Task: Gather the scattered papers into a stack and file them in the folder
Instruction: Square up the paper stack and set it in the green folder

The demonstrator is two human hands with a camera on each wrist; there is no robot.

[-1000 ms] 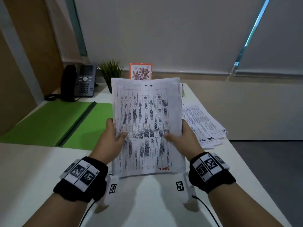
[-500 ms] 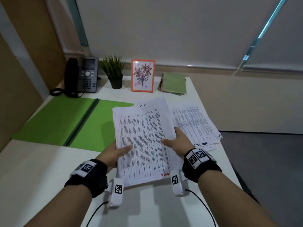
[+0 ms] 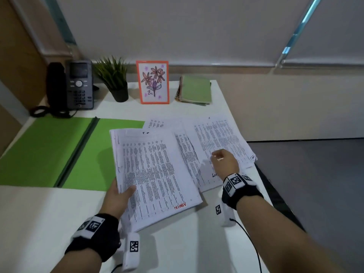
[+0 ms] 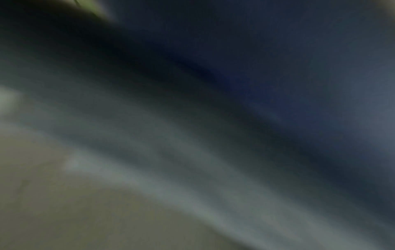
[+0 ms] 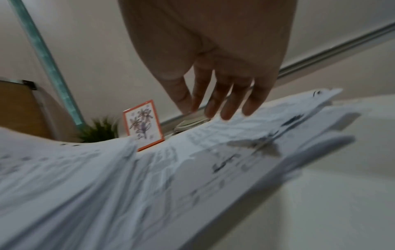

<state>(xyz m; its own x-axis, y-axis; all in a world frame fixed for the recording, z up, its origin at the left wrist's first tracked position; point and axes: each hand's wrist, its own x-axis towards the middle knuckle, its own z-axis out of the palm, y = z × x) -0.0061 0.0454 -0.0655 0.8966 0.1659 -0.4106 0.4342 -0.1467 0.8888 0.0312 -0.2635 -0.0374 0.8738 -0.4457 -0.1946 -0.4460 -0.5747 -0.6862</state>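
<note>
My left hand [image 3: 120, 196] grips the near left edge of a thick stack of printed papers [image 3: 153, 174], thumb on top. The stack lies tilted over the white desk, its far left corner over the open green folder [image 3: 45, 150]. More loose printed sheets [image 3: 218, 142] lie spread to the right. My right hand [image 3: 222, 160] hovers over those sheets with fingers relaxed and holds nothing; in the right wrist view its fingers [image 5: 226, 103] hang just above the loose sheets [image 5: 245, 140]. The left wrist view is a dark blur.
At the back of the desk stand a black desk phone [image 3: 74, 85], a small potted plant [image 3: 114, 79], an orange-framed flower drawing [image 3: 152, 82] and green notebooks [image 3: 195, 91]. The desk's right edge [image 3: 262, 186] drops to a grey floor.
The stack has come down from upright in both hands to lying low over the desk. My right hand let go and moved right over the loose sheets. My left hand still holds the stack.
</note>
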